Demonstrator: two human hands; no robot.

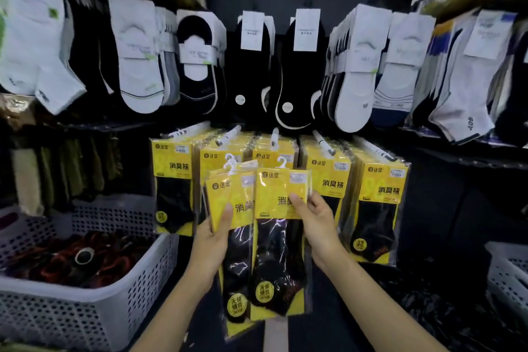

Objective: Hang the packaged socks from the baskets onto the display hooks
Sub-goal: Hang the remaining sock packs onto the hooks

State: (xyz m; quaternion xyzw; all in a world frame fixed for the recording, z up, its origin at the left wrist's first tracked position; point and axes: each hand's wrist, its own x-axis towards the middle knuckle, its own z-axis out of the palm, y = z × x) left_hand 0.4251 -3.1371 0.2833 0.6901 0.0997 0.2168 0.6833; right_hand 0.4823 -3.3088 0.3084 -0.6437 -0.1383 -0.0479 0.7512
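Observation:
My left hand (213,240) grips a small stack of yellow-and-black sock packs (228,197) with white hanger hooks at the top. My right hand (315,221) holds a single sock pack (278,240) by its yellow header, thumb on the front. Both are held side by side in front of a row of display hooks (274,136) that carry more of the same yellow packs (381,203). The hanger hooks of the held packs sit below the display hooks and are not on them.
A grey perforated basket (137,291) with dark and red socks stands at the lower left. Another pale basket (508,268) shows at the right edge. Above, a rack holds white and black low-cut socks (251,66) on card headers. Dark bagged goods lie at the lower right.

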